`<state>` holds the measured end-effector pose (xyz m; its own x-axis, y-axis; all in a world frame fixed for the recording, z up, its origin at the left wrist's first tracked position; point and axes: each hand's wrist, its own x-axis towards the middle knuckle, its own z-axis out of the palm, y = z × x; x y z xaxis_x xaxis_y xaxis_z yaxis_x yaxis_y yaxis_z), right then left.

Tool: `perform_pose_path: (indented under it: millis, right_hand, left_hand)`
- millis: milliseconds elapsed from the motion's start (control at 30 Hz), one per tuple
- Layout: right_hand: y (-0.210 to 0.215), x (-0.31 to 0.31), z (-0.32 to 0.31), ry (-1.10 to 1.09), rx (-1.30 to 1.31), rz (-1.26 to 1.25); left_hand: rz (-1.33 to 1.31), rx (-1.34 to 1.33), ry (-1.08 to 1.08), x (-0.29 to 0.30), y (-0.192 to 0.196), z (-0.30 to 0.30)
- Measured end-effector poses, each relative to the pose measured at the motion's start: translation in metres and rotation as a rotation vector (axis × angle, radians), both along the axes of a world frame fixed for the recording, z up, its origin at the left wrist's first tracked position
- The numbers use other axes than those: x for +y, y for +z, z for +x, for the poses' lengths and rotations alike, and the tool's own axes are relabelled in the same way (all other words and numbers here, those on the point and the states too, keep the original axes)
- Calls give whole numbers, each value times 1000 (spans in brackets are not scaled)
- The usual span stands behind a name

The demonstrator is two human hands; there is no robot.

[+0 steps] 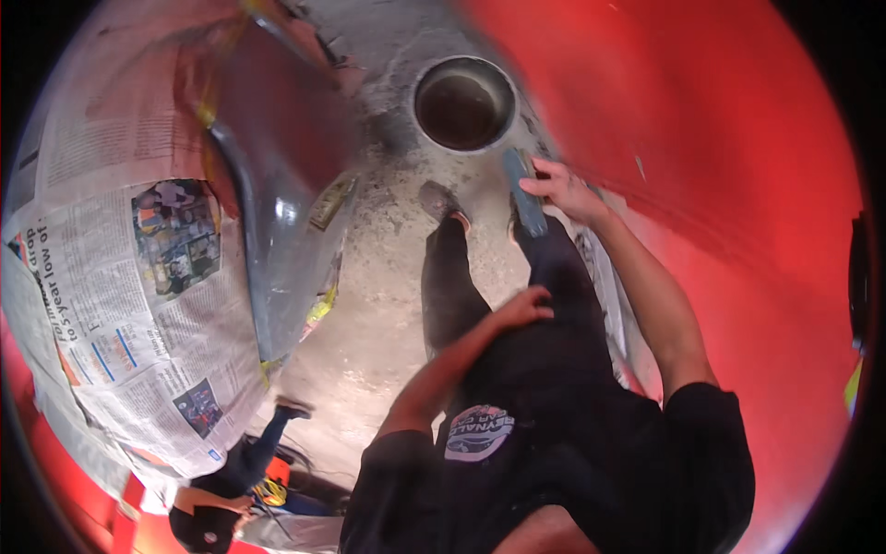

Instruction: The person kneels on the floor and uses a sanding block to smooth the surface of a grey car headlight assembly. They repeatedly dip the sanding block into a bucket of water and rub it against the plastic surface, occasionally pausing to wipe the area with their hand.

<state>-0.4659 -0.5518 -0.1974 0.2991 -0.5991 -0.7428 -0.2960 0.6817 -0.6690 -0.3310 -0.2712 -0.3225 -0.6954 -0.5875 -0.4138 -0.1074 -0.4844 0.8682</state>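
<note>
- Two hands are seen, and each one is doing its own thing.
- Nearest, the left hand (521, 307) is laid on the dark trouser leg (554, 305). Its fingers are loosely curled and nothing is held in it.
- A little farther and to the right, the right hand (561, 189) is closed around a blue-grey block (526, 205). The block is pressed flat against the big red panel (720, 185) on the right.
- The block looks small, light and stiff, so it is judged easy to hold in one hand. It is best gripped over the top, with fingers down both long sides, so it cannot slip on the smooth red paint.
- To the left, a grey panel (286, 231) is seen, with newspaper (120, 305) taped beside it.
- Farthest, a round bucket (464, 103) is stood on the dusty floor (369, 332).
</note>
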Motion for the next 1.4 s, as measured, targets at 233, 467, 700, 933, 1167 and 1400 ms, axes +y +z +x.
perform_pose_path:
  millis: [233, 467, 700, 933, 1167, 1400]
  right_hand:
    - [-95, -66, 2, 63, -83, 41]
    - [-186, -70, -24, -96, -315, 426]
    - [-221, -102, -37, -113, -377, 358]
    - [-404, -177, 18, 566, 290, -461]
    - [-634, -241, 31, 1405, 822, -825]
    - [-683, -200, 104, 1984, 653, -747]
  left_hand:
    - [281, 251, -141, -41, 38, -48]
    - [-207, -756, -184, -20, 120, 13]
    - [640, -239, 278, 55, 119, -3]
    - [-566, -1195, 880, -111, 54, 143]
    - [-1473, -1945, 1250, -136, 58, 265]
    - [-1410, -1831, 1218, -115, -24, 246]
